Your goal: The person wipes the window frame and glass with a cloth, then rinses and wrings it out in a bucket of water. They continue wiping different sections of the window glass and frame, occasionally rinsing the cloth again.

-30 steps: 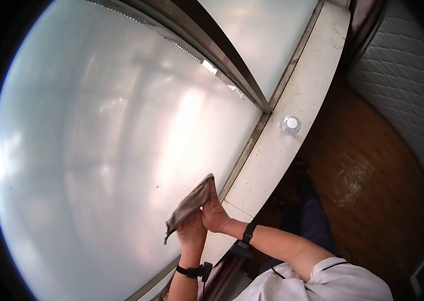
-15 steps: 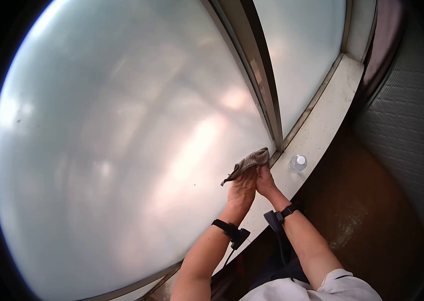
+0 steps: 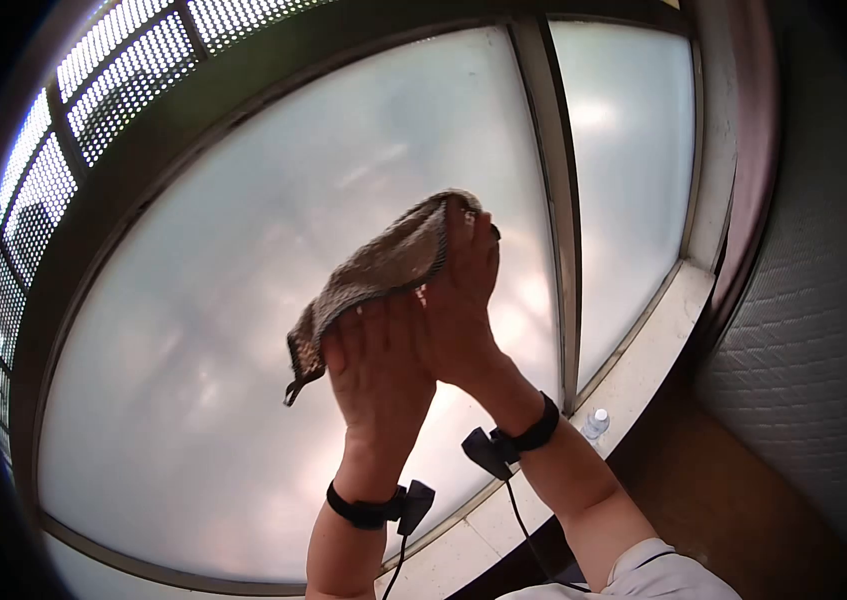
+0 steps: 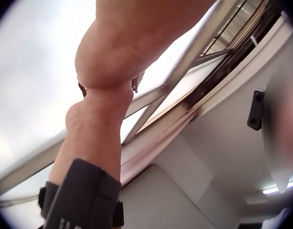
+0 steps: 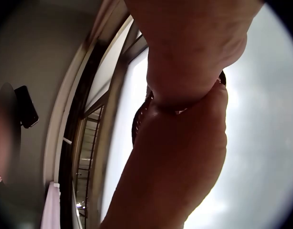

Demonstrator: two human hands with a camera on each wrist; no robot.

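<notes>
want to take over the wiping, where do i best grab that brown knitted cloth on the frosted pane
Take the brown knitted cloth by its loose lower-left corner, coming from the left and below. That corner dangles clear of both hands; the left hand and right hand press the rest against the frosted glass pane, leaving no room there.

Left hand point(image 3: 378, 370) and right hand point(image 3: 458, 300) press cloth point(image 3: 378, 268) on glass point(image 3: 193, 400).
</notes>
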